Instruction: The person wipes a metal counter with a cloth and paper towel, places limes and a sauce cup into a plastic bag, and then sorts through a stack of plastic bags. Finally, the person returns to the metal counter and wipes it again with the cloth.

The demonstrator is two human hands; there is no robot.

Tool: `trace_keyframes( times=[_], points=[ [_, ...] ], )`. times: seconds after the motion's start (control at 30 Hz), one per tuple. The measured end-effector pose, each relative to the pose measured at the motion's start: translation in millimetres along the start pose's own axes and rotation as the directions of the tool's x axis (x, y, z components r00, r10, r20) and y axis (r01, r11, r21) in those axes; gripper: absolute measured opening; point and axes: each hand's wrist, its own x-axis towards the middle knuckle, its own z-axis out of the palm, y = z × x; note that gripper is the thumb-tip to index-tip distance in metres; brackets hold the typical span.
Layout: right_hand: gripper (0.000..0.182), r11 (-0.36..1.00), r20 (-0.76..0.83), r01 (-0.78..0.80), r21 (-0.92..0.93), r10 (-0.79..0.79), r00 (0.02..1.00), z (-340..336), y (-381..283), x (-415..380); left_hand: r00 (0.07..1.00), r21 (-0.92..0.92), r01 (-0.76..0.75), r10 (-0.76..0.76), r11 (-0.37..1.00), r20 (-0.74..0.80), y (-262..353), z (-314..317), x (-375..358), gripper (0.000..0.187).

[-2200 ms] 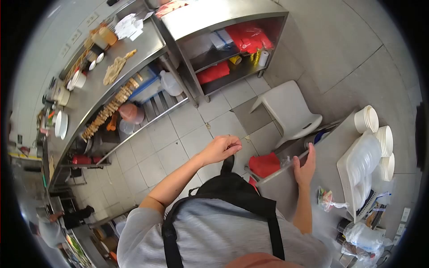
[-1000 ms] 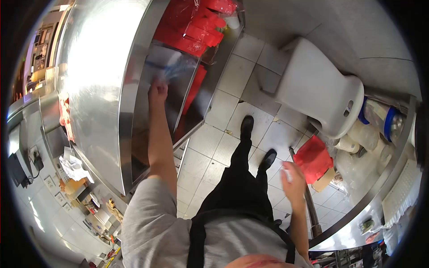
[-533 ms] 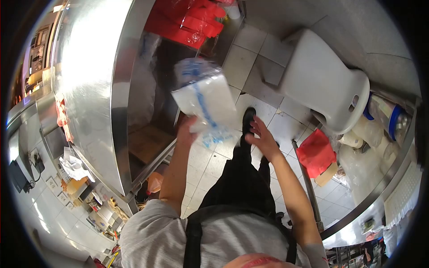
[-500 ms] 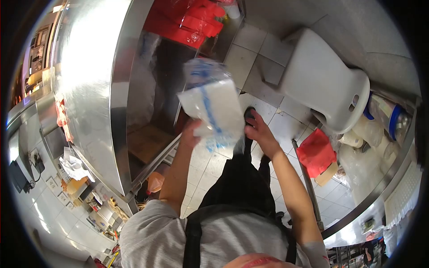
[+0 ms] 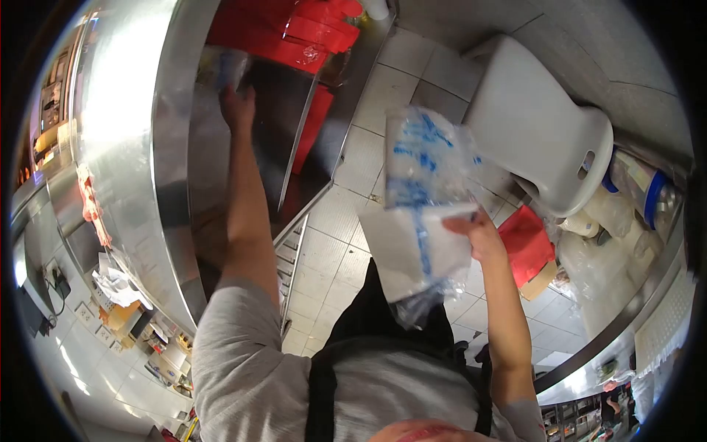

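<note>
My right hand [image 5: 477, 232] grips a clear plastic bag [image 5: 418, 158] with blue print and a white, flat sheet-like packet [image 5: 398, 247]. Its thumb and fingers pinch the packet's right edge, while the bag spreads above and below it. My left arm reaches deep into the steel under-counter shelf [image 5: 258, 147]. There my left hand [image 5: 238, 110], blurred, has its fingers closed at the lower end of a small clear plastic bag [image 5: 233, 68] with a bluish patch. Red bags [image 5: 272, 37] lie on the shelf just beyond it.
A white plastic stool [image 5: 534, 118] lies on the tiled floor at the right. Near it are a red bag [image 5: 526, 243], clear plastic bags [image 5: 600, 283] and a blue-rimmed container [image 5: 652, 199]. The steel counter [image 5: 121, 125] runs along the left.
My left hand has left the large packet and gone up and left into the shelf. My right hand now holds the printed bag and packet, which have moved right.
</note>
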Motion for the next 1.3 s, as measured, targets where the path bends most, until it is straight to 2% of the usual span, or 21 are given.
trace_keyframes(
  times=[0.07, 0.13, 0.17, 0.2, 0.3, 0.4, 0.5, 0.6, 0.7, 0.73, 0.8, 0.9, 0.93, 1.0, 1.1, 1.2, 1.3],
  points=[
    [0.061, 0.999, -0.067, -0.044, -0.005, 0.044, 0.997, -20.4, 15.9, -16.4, 0.992, 0.097, -0.084, 0.074, 0.992, 0.105, -25.1, 28.0, 47.2, 0.068],
    [0.064, 0.994, -0.042, -0.104, 0.022, 0.105, 0.994, -46.6, 34.7, -30.3, 0.985, 0.092, 0.04, -0.055, 0.995, 0.163, -29.6, 30.8, 71.2, 0.073],
    [0.064, 0.989, -0.08, -0.146, 0.021, 0.147, 0.986, -64.1, 50.1, -38.3, 0.974, 0.096, 0.104, -0.121, 0.99, 0.192, -33.5, 32.1, 81.2, 0.076],
    [0.064, 0.983, -0.116, -0.185, 0.02, 0.186, 0.976, -76.8, 63.5, -44.9, 0.974, 0.316, 0.096, -0.154, 0.944, 0.163, -44.2, 40.3, 96.4, 0.081],
    [0.056, 0.975, -0.272, -0.21, 0.072, 0.222, 0.936, -83.7, 75.8, -62.2, 0.986, 0.396, -0.079, 0.014, 0.915, 0.165, -82.9, 54.0, 130.1, 0.076],
    [0.061, 0.982, -0.286, -0.168, 0.08, 0.184, 0.94, -92.6, 91.5, -67.8, 0.965, 0.51, -0.244, 0.153, 0.825, 0.215, -57.2, 26.4, 128.1, 0.071],
    [0.06, 0.987, -0.316, -0.091, 0.129, 0.128, 0.94, -85.4, 87.8, -70.9, 0.905, 0.191, -0.225, 0.132, 0.955, 0.404, -46.5, 5.6, 127.8, 0.073],
    [0.057, 0.994, -0.385, -0.05, 0.095, 0.083, 0.919, -86.2, 89.8, -68.5, 0.944, 0.043, -0.126, 0.106, 0.991, 0.312, -47.8, 3.1, 120.6, 0.077],
    [0.055, 0.994, -0.301, 0.01, 0.106, 0.023, 0.953, -91.7, 87.4, -61.1, 0.933, 0.068, 0.072, -0.091, 0.995, 0.347, -74.5, 20.3, 136.2, 0.077],
    [0.054, 0.997, -0.307, -0.005, 0.075, 0.028, 0.951, -93.0, 86.6, -58.3, 0.956, 0.199, -0.085, 0.024, 0.976, 0.293, -77.4, 20.6, 137.7, 0.071],
    [0.053, 0.999, -0.318, -0.047, 0.016, 0.05, 0.947, -96.1, 87.0, -56.4, 0.933, 0.466, -0.354, 0.267, 0.811, 0.242, -87.9, 19.9, 135.6, 0.059],
    [0.062, 0.985, -0.32, -0.14, 0.104, 0.166, 0.933, -104.4, 96.5, -52.6, 0.968, 0.718, -0.129, -0.072, 0.684, 0.242, -31.5, -1.3, 104.3, 0.034],
    [0.063, 0.989, -0.329, -0.077, 0.126, 0.115, 0.937, -101.1, 100.0, -50.2, 0.975, 0.717, -0.086, -0.089, 0.691, 0.202, -35.7, -0.9, 103.1, 0.029],
    [0.065, 0.98, -0.354, -0.119, 0.156, 0.168, 0.92, -95.5, 99.8, -48.9, 0.985, 0.708, -0.008, -0.118, 0.706, 0.129, -42.6, 6.3, 101.3, 0.019],
    [0.068, 0.978, -0.34, -0.108, 0.181, 0.165, 0.926, -94.4, 103.6, -46.5, 0.979, 0.681, 0.051, -0.172, 0.731, 0.111, -28.6, -5.8, 86.5, 0.018],
    [0.071, 0.98, -0.328, -0.1, 0.169, 0.152, 0.932, -94.3, 103.4, -45.2, 0.991, 0.713, -0.042, -0.064, 0.7, 0.122, -35.3, 2.9, 71.1, 0.018],
    [0.072, 0.985, -0.327, -0.096, 0.141, 0.138, 0.935, -96.3, 101.6, -47.1, 0.986, 0.625, -0.14, 0.169, 0.768, 0.014, -19.0, 0.0, 31.9, 0.018]
  ],
)
